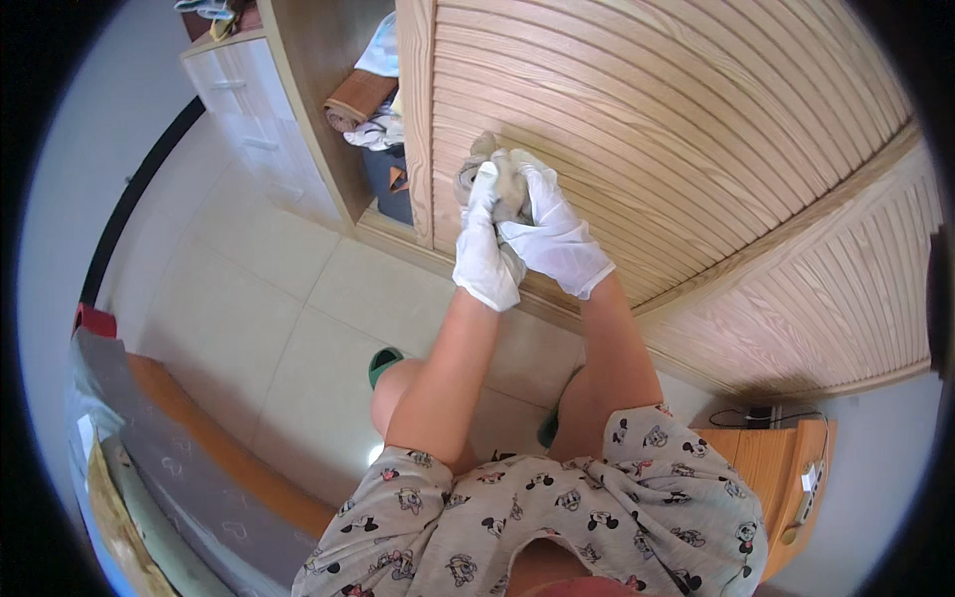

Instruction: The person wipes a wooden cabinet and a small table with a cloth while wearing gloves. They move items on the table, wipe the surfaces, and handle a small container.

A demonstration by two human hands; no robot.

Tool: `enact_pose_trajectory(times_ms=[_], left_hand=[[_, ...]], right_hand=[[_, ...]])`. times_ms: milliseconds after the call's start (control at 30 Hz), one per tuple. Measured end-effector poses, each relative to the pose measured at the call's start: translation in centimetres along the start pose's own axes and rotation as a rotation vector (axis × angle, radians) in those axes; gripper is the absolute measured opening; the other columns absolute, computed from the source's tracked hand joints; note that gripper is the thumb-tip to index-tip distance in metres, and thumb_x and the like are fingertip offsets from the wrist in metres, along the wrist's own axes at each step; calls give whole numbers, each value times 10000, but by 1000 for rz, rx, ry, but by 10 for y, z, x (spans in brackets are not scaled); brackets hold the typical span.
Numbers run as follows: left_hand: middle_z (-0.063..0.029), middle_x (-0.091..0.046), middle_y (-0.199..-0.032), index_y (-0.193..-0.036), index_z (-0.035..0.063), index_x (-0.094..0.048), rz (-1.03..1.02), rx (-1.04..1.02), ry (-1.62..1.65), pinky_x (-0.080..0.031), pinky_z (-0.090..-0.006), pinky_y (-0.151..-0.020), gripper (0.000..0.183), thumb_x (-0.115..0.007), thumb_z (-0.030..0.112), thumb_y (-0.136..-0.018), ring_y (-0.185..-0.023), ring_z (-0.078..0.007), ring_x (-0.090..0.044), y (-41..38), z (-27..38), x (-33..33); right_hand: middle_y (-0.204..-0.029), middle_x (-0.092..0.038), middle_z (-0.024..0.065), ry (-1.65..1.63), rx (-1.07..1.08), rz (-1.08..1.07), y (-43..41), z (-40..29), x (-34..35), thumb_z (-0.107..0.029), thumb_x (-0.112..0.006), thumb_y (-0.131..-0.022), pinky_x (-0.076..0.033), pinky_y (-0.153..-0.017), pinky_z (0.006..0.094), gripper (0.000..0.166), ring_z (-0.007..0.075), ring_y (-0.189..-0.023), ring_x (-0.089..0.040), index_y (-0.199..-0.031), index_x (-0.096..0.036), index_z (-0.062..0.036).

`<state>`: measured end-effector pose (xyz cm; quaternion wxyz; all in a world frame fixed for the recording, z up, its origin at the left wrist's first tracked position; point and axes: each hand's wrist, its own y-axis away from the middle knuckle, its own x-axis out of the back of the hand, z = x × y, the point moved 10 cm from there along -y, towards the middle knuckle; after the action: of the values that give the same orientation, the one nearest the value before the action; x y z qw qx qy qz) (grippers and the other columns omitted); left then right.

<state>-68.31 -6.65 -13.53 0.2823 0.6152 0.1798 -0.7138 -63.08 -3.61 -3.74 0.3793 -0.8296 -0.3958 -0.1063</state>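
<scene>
Both of my hands wear thin white gloves and meet before the louvered wooden wardrobe door (pixel 634 127). Between them is a bunched greyish-beige cloth (pixel 509 190). My left hand (pixel 485 246) grips its lower left side, with the thumb pointing up. My right hand (pixel 556 231) closes on the cloth from the right, its fingers curled over the top. Part of the cloth sticks out above and to the left of my fingers. The palms and the cloth's underside are hidden.
Left of the door, an open wardrobe section holds a rolled brown mat (pixel 362 101) and folded textiles. A white drawer unit (pixel 257 127) stands farther left. A bed (pixel 201 463) lies at lower left, a wooden cabinet (pixel 753 455) with a power strip (pixel 809 492) at lower right. Pale tiles (pixel 298 313) cover the floor.
</scene>
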Motion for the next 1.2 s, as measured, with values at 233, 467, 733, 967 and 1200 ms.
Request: enact_pose_trajectory(times_ms=[233,467,733,967,1200], left_hand=[[-52,-629,-1066,-1378,100,-463,-185,-605,-297,-584,-355,-803,500,-695,152,-938,-983,-185,-640,-33,83,-31],[-89,-616,-1228,-1378,56,-452,140,-1275,-1208,-462,-343,-1032,579,-711,26,-862,-1122,-218,-599,-91,135,-32],[-41,-604,-1000,-1215,98,-452,472,-981,-640,-528,-286,-776,351,-632,14,-925,-876,-153,-613,-123,70,215],[-18,-590,-940,-1154,93,-483,618,-998,-640,-506,-298,-686,220,-585,55,-963,-797,-137,-573,-131,59,280],[-53,-602,-1144,-1298,100,-485,561,-559,-538,-532,-330,-803,351,-575,48,-964,-947,-199,-596,-122,-15,388]], right_hand=[[-1352,-533,87,-285,-187,395,52,53,56,78,-634,-829,-454,-1050,356,592,227,-1240,-547,-1386,-456,-15],[-1336,-544,75,-470,-223,467,66,75,92,55,-593,-902,-454,-1023,310,463,167,-1183,-558,-1345,-509,-50],[-1233,-603,106,-179,-281,200,73,71,81,-4,-631,-891,-457,-1006,325,326,216,-1132,-590,-1212,-603,-49],[-1256,-596,136,158,-282,-145,94,89,59,-145,-629,-907,-480,-989,379,355,324,-1148,-595,-1252,-575,-78],[-1276,-589,144,441,-334,-249,109,100,80,-229,-627,-909,-501,-950,422,386,334,-1128,-601,-1266,-566,-96]])
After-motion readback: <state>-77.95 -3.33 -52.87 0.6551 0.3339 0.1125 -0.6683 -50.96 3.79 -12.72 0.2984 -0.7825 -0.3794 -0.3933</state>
